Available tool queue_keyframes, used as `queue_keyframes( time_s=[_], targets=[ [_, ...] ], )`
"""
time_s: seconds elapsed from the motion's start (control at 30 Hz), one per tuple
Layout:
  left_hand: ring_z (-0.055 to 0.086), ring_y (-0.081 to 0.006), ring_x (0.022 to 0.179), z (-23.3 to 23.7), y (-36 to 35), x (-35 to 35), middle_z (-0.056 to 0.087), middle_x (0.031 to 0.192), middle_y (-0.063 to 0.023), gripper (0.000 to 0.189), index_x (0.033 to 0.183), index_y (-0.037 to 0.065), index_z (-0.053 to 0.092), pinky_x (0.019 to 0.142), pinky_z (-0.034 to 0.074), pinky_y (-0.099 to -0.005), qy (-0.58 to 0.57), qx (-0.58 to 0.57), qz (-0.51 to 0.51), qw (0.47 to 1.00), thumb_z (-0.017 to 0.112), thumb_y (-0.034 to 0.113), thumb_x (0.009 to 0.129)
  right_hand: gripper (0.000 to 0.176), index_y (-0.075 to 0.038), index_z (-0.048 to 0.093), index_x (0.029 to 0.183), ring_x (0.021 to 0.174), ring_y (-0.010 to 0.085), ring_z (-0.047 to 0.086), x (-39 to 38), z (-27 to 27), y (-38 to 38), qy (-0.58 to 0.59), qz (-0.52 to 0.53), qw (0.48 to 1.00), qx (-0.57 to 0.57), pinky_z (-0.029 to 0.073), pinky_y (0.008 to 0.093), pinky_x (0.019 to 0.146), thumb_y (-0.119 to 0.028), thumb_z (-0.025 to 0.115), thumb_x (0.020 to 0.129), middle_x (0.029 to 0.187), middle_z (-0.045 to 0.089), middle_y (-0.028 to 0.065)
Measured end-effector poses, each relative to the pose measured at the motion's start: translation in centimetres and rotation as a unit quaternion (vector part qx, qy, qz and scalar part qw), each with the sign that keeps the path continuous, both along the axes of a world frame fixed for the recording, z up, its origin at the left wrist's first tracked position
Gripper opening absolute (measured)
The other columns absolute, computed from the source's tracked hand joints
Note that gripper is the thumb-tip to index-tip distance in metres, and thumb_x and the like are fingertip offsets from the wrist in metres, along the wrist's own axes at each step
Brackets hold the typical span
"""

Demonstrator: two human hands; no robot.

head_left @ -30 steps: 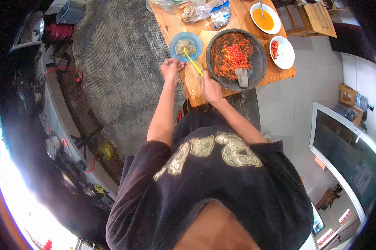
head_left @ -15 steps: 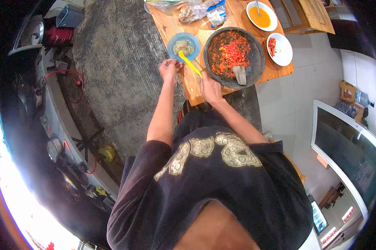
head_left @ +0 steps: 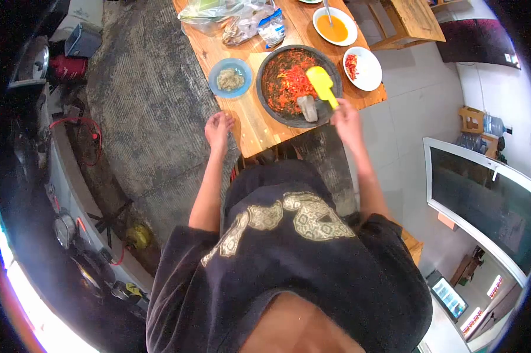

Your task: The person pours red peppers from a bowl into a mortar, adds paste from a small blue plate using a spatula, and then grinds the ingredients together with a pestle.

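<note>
My right hand [head_left: 346,120] grips the handle of a yellow spatula [head_left: 320,81]. Its blade is over the right part of a dark stone mortar [head_left: 266,110], which holds crushed red chili paste [head_left: 289,85]. A grey stone pestle [head_left: 307,109] rests in the mortar near its front rim. My left hand [head_left: 219,130] is off the table's left edge with nothing in it, fingers loosely bent and a little apart. Beyond it stands a blue bowl [head_left: 212,82] with a pale, mushy food [head_left: 230,79] in it.
On the wooden table [head_left: 259,138] are a white bowl of orange liquid [head_left: 334,28] with a spoon, a white plate [head_left: 368,69] with red chili pieces, plastic bags [head_left: 215,16] and a blue-and-white packet [head_left: 271,28]. A wooden bench [head_left: 415,23] stands at the back right.
My right hand has carried the spatula from the blue bowl rightward to over the mortar. My left hand has drawn back from the blue bowl. The camera view has shifted.
</note>
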State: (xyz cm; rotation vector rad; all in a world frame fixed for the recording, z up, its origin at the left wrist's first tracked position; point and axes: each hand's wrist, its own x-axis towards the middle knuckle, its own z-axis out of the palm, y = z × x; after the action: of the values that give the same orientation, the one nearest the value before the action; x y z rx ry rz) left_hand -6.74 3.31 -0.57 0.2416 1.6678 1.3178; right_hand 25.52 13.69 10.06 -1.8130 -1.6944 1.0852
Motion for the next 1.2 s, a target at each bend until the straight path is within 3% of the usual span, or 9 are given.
queue_keyframes(
  time_s=[0.1, 0.23, 0.33, 0.37, 0.47, 0.6, 0.73, 1.07, 1.2],
  targets=[
    [0.067, -0.0215, 0.083, -0.5, -1.8, 2.4, 0.064, 0.096, -0.0149, 0.023, 0.106, -0.005, 0.052, 0.070, 0.056, -0.0296, -0.002, 0.011, -0.041, 0.999, 0.053, 0.015, 0.094, 0.026, -0.006, 0.066, 0.106, 0.077, 0.0324, 0.066, 3.3, 2.8, 3.2, -0.138, 0.058, 0.983, 0.110, 0.050, 0.0409, 0.072, -0.018, 0.060, 0.085, 0.086, 0.068, 0.0181],
    [0.066, -0.0202, 0.085, 0.1, -2.7, 6.3, 0.064, 0.096, -0.0142, 0.022, 0.110, -0.005, 0.052, 0.072, 0.055, -0.0287, -0.001, 0.017, -0.084, 0.996, 0.052, 0.010, 0.094, 0.023, -0.007, 0.071, 0.096, 0.084, 0.0354, 0.065, 3.4, 4.4, 7.1, -0.304, 0.169, 0.934, 0.086, 0.051, 0.0440, 0.074, -0.020, 0.064, 0.078, 0.087, 0.068, 0.0195],
    [0.066, -0.0208, 0.088, 0.5, -2.7, 8.7, 0.063, 0.099, -0.0143, 0.025, 0.115, -0.005, 0.050, 0.075, 0.055, -0.0292, -0.004, 0.031, -0.105, 0.994, 0.050, 0.011, 0.096, 0.023, -0.006, 0.071, 0.093, 0.081, 0.0354, 0.066, 2.4, 2.5, 10.4, -0.349, 0.234, 0.905, 0.065, 0.052, 0.0440, 0.074, -0.021, 0.064, 0.077, 0.084, 0.068, 0.0184],
    [0.066, -0.0209, 0.089, 0.8, -2.4, 9.5, 0.063, 0.100, -0.0143, 0.025, 0.115, -0.005, 0.050, 0.076, 0.055, -0.0290, 0.000, 0.026, -0.114, 0.993, 0.050, 0.010, 0.096, 0.019, -0.004, 0.069, 0.085, 0.080, 0.0360, 0.065, 1.8, 1.5, 11.2, -0.336, 0.237, 0.907, 0.087, 0.052, 0.0454, 0.073, -0.019, 0.062, 0.076, 0.082, 0.067, 0.0191],
    [0.066, -0.0209, 0.089, 1.5, -1.9, 11.5, 0.063, 0.100, -0.0140, 0.025, 0.116, -0.004, 0.050, 0.076, 0.055, -0.0286, -0.003, 0.022, -0.080, 0.997, 0.051, 0.011, 0.095, 0.022, -0.006, 0.071, 0.093, 0.082, 0.0336, 0.066, -1.0, 0.3, 13.0, -0.327, 0.264, 0.901, 0.112, 0.052, 0.0439, 0.074, -0.020, 0.064, 0.077, 0.083, 0.068, 0.0186],
    [0.066, -0.0192, 0.084, 1.3, -1.5, 12.6, 0.062, 0.095, -0.0133, 0.023, 0.111, -0.005, 0.051, 0.072, 0.054, -0.0270, 0.012, 0.022, -0.022, 0.999, 0.054, 0.006, 0.091, 0.021, -0.003, 0.070, 0.089, 0.077, 0.0365, 0.065, -1.8, 1.6, 13.5, -0.279, 0.335, 0.870, 0.231, 0.051, 0.0459, 0.072, -0.015, 0.062, 0.074, 0.079, 0.066, 0.0210],
    [0.066, -0.0198, 0.084, 0.5, -1.3, 13.8, 0.062, 0.093, -0.0129, 0.026, 0.114, -0.004, 0.048, 0.071, 0.054, -0.0280, 0.032, 0.007, 0.014, 0.999, 0.055, 0.006, 0.090, 0.015, 0.000, 0.064, 0.075, 0.074, 0.0391, 0.064, -0.4, 2.1, 14.4, -0.325, 0.331, 0.864, 0.197, 0.051, 0.0474, 0.070, -0.014, 0.060, 0.074, 0.075, 0.064, 0.0217],
    [0.065, -0.0186, 0.082, 1.6, -0.6, 15.8, 0.061, 0.093, -0.0153, 0.032, 0.119, -0.004, 0.044, 0.070, 0.054, -0.0280, 0.027, 0.044, 0.092, 0.994, 0.055, 0.007, 0.091, 0.012, -0.002, 0.064, 0.073, 0.074, 0.0388, 0.063, -4.0, 1.6, 15.4, -0.253, 0.420, 0.831, 0.262, 0.050, 0.0483, 0.068, -0.012, 0.058, 0.074, 0.074, 0.064, 0.0216],
    [0.065, -0.0187, 0.084, 1.3, -0.5, 16.6, 0.062, 0.096, -0.0160, 0.033, 0.121, -0.004, 0.044, 0.071, 0.054, -0.0284, 0.013, 0.056, 0.098, 0.993, 0.054, 0.007, 0.092, 0.013, 0.000, 0.065, 0.069, 0.072, 0.0379, 0.064, -2.3, 2.8, 15.8, -0.328, 0.376, 0.831, 0.247, 0.051, 0.0478, 0.067, -0.011, 0.059, 0.073, 0.068, 0.062, 0.0215]
  ],
)
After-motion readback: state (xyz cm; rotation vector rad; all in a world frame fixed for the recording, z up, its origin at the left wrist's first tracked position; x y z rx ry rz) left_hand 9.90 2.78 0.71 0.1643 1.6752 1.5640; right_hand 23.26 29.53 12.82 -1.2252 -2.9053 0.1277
